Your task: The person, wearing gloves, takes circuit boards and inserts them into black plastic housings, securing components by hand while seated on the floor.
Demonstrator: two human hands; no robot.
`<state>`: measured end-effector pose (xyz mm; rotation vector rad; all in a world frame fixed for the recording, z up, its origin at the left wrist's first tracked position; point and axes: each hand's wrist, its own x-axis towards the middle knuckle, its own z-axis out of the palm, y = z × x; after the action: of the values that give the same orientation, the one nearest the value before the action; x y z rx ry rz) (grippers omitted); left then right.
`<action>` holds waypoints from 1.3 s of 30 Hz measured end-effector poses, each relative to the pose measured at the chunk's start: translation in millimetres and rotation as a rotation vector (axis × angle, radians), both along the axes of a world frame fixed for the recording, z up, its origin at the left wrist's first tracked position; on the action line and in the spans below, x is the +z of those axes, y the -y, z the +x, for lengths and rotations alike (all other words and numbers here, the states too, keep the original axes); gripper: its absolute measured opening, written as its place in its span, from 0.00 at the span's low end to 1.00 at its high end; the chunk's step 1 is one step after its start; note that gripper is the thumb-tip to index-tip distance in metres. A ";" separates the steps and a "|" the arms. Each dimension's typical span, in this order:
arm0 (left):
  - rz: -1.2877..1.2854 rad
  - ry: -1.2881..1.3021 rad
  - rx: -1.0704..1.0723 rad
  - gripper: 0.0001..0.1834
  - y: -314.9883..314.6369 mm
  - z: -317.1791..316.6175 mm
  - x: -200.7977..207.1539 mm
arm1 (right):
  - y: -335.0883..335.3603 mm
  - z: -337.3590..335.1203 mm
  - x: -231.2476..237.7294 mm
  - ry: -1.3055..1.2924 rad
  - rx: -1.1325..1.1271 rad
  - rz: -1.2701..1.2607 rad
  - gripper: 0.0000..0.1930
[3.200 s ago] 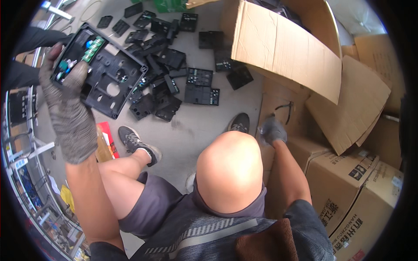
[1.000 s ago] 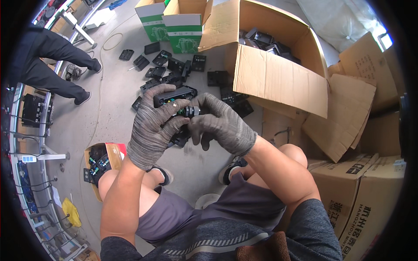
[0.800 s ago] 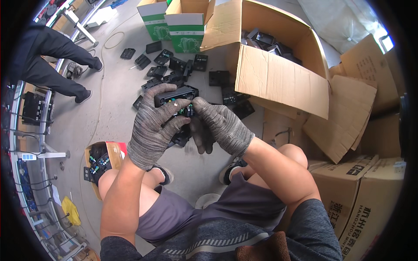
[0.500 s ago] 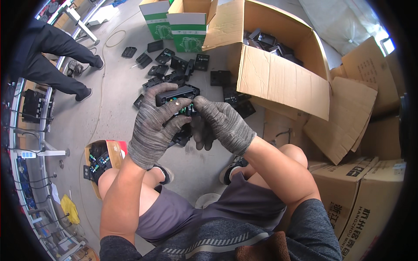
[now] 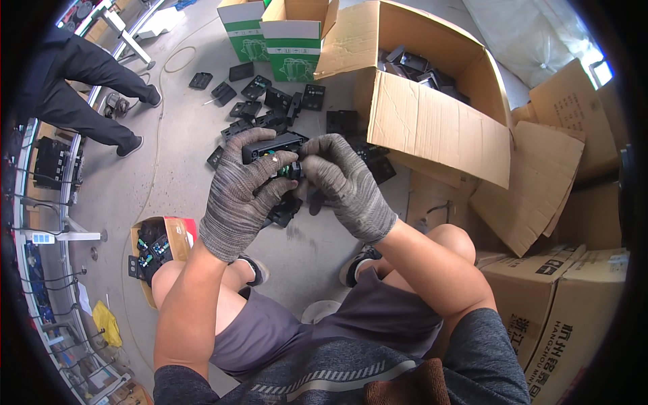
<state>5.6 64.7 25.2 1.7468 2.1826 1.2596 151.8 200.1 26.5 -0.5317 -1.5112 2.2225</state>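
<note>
Both of my hands wear grey knit gloves and meet in front of me above the floor. My left hand (image 5: 236,202) is closed round a black plastic housing (image 5: 273,145) with small green parts on its near side. Against the housing's right end, my right hand (image 5: 351,192) has thumb and forefinger pinched together; whatever is between them is hidden by the glove. Beneath and beyond my hands, several similar black plastic housings (image 5: 256,88) lie scattered on the floor.
At the far right stands an open cardboard box (image 5: 439,128) holding more black parts. Green-and-white cartons (image 5: 291,50) are at the back. A small box (image 5: 179,239) with black and green parts sits by my left knee. Another person's legs (image 5: 94,88) show at far left. Brown cartons (image 5: 533,297) flank my right.
My right hand's fingers have curled in and its knuckles have risen, with the fingertips now pinched at the housing's right end. My left hand and the housing have stayed almost still.
</note>
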 end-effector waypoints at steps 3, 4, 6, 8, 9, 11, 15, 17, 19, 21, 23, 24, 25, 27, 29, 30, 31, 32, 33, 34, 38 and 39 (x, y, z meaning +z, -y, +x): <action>0.000 0.005 -0.004 0.20 0.5 -1.3 -3.4 | -3.1 0.2 -0.3 0.176 0.108 0.063 0.12; -0.008 -0.004 0.005 0.21 0.1 -1.0 -3.2 | -1.4 -0.1 -1.2 0.139 0.084 0.040 0.11; -0.014 -0.012 0.012 0.21 -1.2 -0.4 -2.7 | 0.2 0.4 -0.4 0.103 0.060 0.020 0.10; -0.004 0.033 0.016 0.20 -1.3 -0.5 -1.6 | 1.3 0.2 1.1 0.046 0.010 0.001 0.10; -0.004 0.032 0.017 0.20 -1.2 -0.6 -0.8 | -0.5 -0.1 0.9 0.045 0.010 0.001 0.10; -0.032 0.005 0.025 0.20 -0.1 -1.2 -0.3 | -4.9 -1.5 -1.1 0.162 0.110 0.037 0.10; 0.001 0.032 0.017 0.20 -0.5 -2.0 -3.3 | 0.8 -3.0 -5.9 0.085 0.063 -0.006 0.10; -0.006 0.073 0.044 0.20 -1.6 -0.6 1.2 | 1.8 -6.1 -17.1 -0.104 -0.057 0.134 0.10; -0.006 0.088 0.054 0.20 -1.2 0.9 3.4 | 0.6 -4.2 -15.5 -0.067 -0.040 -0.026 0.10; -0.006 0.105 0.064 0.20 -0.3 1.1 3.1 | -3.1 -1.1 -12.7 -0.027 -0.024 -0.186 0.10; 0.008 0.078 0.066 0.20 -0.2 -0.1 0.7 | -9.2 0.1 -10.1 0.060 0.058 -0.175 0.09; 0.008 0.078 0.068 0.20 0.0 -0.4 -0.7 | -6.2 -2.0 -8.7 0.061 0.059 -0.176 0.09; 0.012 0.043 0.061 0.19 -0.1 -0.5 -2.0 | -1.1 -5.3 -7.1 0.065 0.045 0.050 0.08; 0.014 0.008 0.057 0.19 -0.9 0.8 -2.3 | 2.5 -8.0 -8.0 0.069 0.032 0.274 0.08; 0.037 0.083 0.049 0.18 -1.5 3.1 -2.9 | 3.8 -8.7 -12.3 0.142 -0.031 0.386 0.09; 0.036 0.088 0.050 0.18 -1.1 2.4 -2.2 | 1.9 -8.5 -8.3 0.136 -0.060 0.359 0.09; 0.061 0.131 0.085 0.17 -0.5 0.3 0.2 | -2.3 -9.4 -2.1 0.125 -0.088 0.331 0.09; 0.086 0.175 0.121 0.15 0.3 -2.1 1.5 | -7.4 -10.3 0.6 0.170 -0.136 0.338 0.09; 0.085 0.173 0.126 0.15 2.0 -5.9 0.2 | -15.6 -9.3 -2.4 0.183 -0.128 0.325 0.09; 0.099 0.209 0.149 0.15 3.6 -10.3 -2.9 | -18.1 -6.8 -1.3 0.205 -0.121 0.387 0.10; 0.106 0.279 0.169 0.14 7.5 -14.7 -4.7 | -7.8 -2.5 -8.2 0.184 -0.043 0.525 0.12; 0.108 0.267 0.168 0.14 7.7 -14.7 -4.8 | -5.0 -3.8 -9.0 0.185 -0.041 0.525 0.12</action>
<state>-9.0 57.0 20.4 1.3553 2.1768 1.5736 148.0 205.1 17.5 -0.5974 -2.0592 1.6773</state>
